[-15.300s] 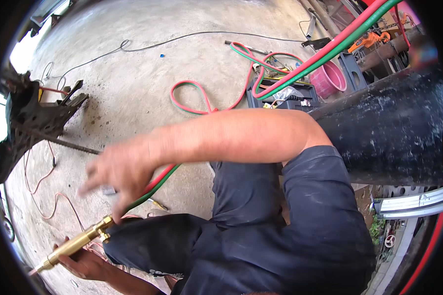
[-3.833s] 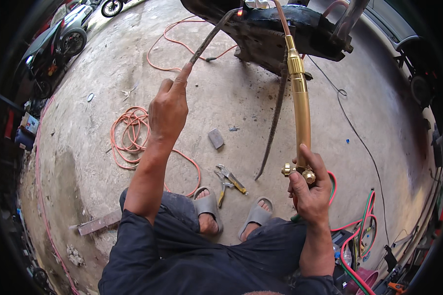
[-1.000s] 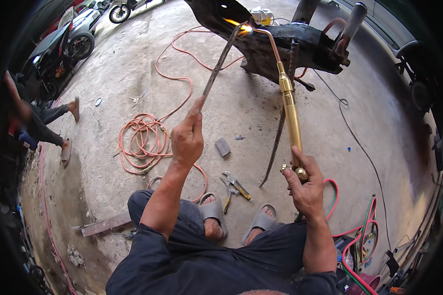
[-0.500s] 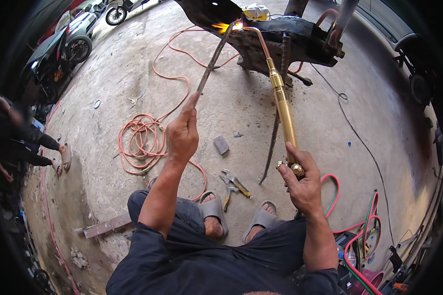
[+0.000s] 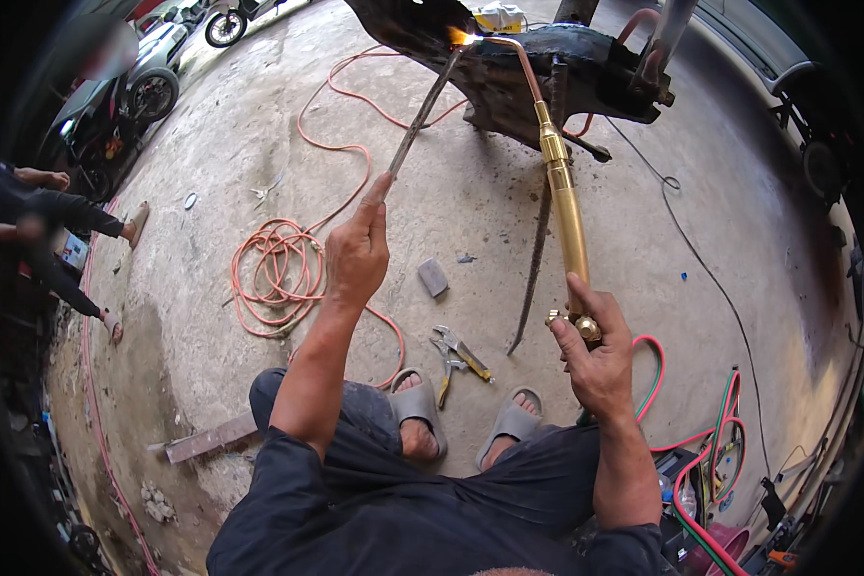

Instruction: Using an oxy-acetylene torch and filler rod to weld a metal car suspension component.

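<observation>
Fingers [image 5: 377, 197] of the left hand [image 5: 355, 257] grip a dark rod [image 5: 420, 120], index laid along it, likely for aim; those of the right hand [image 5: 600, 363] wrap the brass torch [image 5: 568, 216] beside its valves [image 5: 587, 330], presumably for control. Flame [image 5: 463, 38] and black metal part [image 5: 514, 75] lie beyond both sets of fingers, likely sparing skin.

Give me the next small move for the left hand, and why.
Probably a gentle nudge of the left hand on the dark rod, to feel whether it gives: the flame from the brass torch in the right hand plays at the rod's upper end, by the dark metal part.
</observation>
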{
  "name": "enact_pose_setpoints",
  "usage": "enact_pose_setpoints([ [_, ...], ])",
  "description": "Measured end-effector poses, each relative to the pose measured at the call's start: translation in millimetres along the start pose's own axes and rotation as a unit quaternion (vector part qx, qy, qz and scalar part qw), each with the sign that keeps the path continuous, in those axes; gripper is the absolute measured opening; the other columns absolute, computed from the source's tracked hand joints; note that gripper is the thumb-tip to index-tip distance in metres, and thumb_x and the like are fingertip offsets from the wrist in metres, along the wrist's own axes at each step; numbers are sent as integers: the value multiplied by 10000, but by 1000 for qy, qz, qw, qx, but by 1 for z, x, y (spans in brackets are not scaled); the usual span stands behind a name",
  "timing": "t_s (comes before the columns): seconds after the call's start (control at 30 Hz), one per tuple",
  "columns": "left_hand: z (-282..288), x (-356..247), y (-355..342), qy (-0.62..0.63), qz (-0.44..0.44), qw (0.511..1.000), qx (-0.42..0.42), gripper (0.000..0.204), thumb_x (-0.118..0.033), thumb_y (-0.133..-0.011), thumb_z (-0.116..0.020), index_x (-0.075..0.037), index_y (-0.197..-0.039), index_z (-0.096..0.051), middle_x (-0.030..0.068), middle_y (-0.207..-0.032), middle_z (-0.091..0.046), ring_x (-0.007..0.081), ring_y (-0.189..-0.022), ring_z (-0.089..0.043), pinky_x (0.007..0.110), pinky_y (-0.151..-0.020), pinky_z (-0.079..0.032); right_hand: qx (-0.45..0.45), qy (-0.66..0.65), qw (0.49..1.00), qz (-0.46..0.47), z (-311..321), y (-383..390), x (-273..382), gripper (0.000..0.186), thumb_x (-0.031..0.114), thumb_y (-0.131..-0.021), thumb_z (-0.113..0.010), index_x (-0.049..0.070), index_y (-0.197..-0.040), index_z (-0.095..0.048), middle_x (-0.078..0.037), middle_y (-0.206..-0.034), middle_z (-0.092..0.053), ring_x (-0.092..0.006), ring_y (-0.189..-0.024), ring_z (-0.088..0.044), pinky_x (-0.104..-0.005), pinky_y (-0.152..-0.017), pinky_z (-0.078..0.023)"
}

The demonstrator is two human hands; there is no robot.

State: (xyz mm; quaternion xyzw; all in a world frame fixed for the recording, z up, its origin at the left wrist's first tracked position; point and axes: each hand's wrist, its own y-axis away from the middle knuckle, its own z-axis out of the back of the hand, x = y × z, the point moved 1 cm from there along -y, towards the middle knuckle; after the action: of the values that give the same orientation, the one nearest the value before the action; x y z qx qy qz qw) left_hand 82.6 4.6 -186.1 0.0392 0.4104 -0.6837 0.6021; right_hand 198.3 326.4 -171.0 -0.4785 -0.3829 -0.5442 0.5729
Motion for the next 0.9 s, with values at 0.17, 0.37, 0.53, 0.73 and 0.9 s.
enact_pose_setpoints([
  [0.17, -2, -2, -2, 40, -63, 995, -69, 490, -85, -1057, -620, -251, -1518, -609, 209, -785, -681, 238, -515, -535, 394, -541, -459, -3, 3, 1000, 1, 3, 1, 0, 554, 117, -920, -821, 105, -1449, -655, -83, -1036, -612, -183, -910, -600, -315, -819, -506],
  [0.37, -2, -4, -3, -37, -32, 998, -35, 490, -91, -1056, -621, -249, -1519, -609, 207, -780, -681, 256, -518, -561, 412, -540, -461, -13, -35, 999, 14, 5, 5, -1, 545, 103, -927, -811, 82, -1446, -645, -82, -1040, -606, -187, -934, -606, -310, -842, -504],
  [0.53, 1, -7, -1, 9, -84, 993, -88, 493, -89, -1051, -624, -249, -1518, -611, 197, -743, -663, 286, -529, -589, 433, -544, -463, -15, -63, 997, 39, 10, 7, -2, 558, 83, -929, -808, 75, -1458, -630, -86, -1090, -612, -184, -963, -616, -306, -874, -512],
  [0.73, 2, -6, 0, -45, -64, 995, -70, 470, -78, -1073, -593, -190, -1529, -603, 196, -856, -729, 105, -531, -465, 342, -511, -415, -5, -57, 998, 38, 13, 10, -3, 562, 91, -930, -812, 76, -1461, -628, -94, -1120, -619, -183, -985, -624, -305, -890, -518],
  [0.9, -1, -9, -1, -49, -44, 997, -34, 500, -76, -1045, -629, -248, -1514, -617, 177, -722, -661, 277, -526, -594, 435, -543, -462, -11, -60, 997, 40, 12, 10, -3, 563, 92, -930, -812, 82, -1463, -630, -96, -1125, -622, -188, -1005, -629, -309, -901, -519],
])
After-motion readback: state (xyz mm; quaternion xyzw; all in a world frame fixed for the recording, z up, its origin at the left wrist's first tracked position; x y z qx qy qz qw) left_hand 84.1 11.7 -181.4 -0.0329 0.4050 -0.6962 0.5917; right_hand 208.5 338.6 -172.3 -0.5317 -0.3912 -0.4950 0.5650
